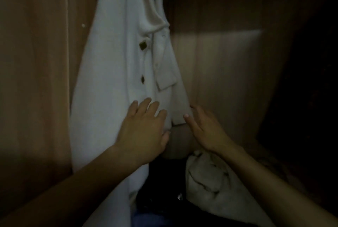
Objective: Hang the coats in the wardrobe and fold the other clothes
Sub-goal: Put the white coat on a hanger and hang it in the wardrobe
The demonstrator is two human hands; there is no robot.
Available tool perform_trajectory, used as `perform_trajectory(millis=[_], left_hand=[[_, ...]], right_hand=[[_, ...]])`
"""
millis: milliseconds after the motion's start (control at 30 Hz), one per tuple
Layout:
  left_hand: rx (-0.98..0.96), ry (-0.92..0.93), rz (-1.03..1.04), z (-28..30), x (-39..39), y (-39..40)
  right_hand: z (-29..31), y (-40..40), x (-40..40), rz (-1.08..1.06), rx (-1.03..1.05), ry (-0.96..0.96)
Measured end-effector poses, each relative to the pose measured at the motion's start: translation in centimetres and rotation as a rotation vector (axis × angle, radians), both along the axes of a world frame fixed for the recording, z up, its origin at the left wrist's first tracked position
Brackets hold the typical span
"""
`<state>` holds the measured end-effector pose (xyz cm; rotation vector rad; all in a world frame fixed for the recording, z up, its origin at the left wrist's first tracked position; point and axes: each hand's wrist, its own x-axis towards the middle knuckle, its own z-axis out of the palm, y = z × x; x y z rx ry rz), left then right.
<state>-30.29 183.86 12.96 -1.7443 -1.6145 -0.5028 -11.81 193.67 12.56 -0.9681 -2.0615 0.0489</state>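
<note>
A white coat (113, 73) with dark square buttons and a flapped pocket hangs inside the wooden wardrobe (228, 65), against its left wall. My left hand (144, 131) lies flat on the coat's lower front, fingers straight and spread. Just right of the coat's front edge, my right hand (204, 128) is held open, its fingertips at or near the hem. The top of the coat and its hanger are out of view.
On the wardrobe floor lie a crumpled whitish garment (215, 181) at lower right and dark clothing (164, 181) below the coat. The wardrobe's left side panel (33, 80) stands close by the coat. The right part of the wardrobe is dark.
</note>
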Motion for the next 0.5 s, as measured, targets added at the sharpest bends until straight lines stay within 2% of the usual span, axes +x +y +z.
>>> perform_trajectory(millis=[100,300,500], left_hand=[[-0.087,-0.092,-0.092,-1.3,1.4,-0.8],[-0.076,-0.185,-0.237,-0.4,4.7,-3.7],[-0.144,-0.197,-0.243,-0.5,8.1,-6.9]], right_hand=[[-0.8,-3.6,2.5,-0.071,-0.016,-0.034],[-0.7,-9.7,7.8,-0.236,-0.033,-0.103],[-0.9,-15.5,12.4,-0.304,-0.023,-0.118]])
